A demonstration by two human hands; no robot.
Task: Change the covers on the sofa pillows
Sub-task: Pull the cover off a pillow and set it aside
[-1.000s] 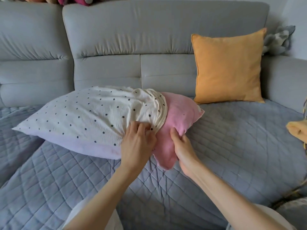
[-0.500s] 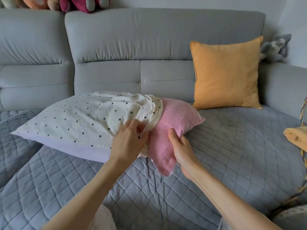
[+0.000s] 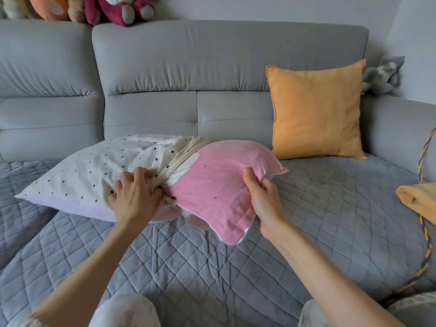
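Note:
A pink pillow [image 3: 219, 185] lies on the quilted grey sofa seat [image 3: 212, 267], its left part inside a cream cover with dark dots [image 3: 94, 171]. The cover's mouth is bunched in folds across the pillow's middle. My left hand [image 3: 134, 197] grips that bunched edge at the front. My right hand [image 3: 264, 199] pinches the pink pillow near its bare right end, thumb on top. An orange pillow [image 3: 316, 112] leans upright against the backrest at the right.
Orange fabric [image 3: 420, 199] lies at the right edge beside a braided cord [image 3: 424, 223]. Plush toys [image 3: 113, 8] sit on top of the grey backrest [image 3: 212, 67], and a grey plush [image 3: 382, 74] sits behind the orange pillow. My knees show at the bottom.
The cover's bunched edge has moved left, baring more of the pink pillow. My right hand has shifted right toward the pillow's end. The view has tilted up.

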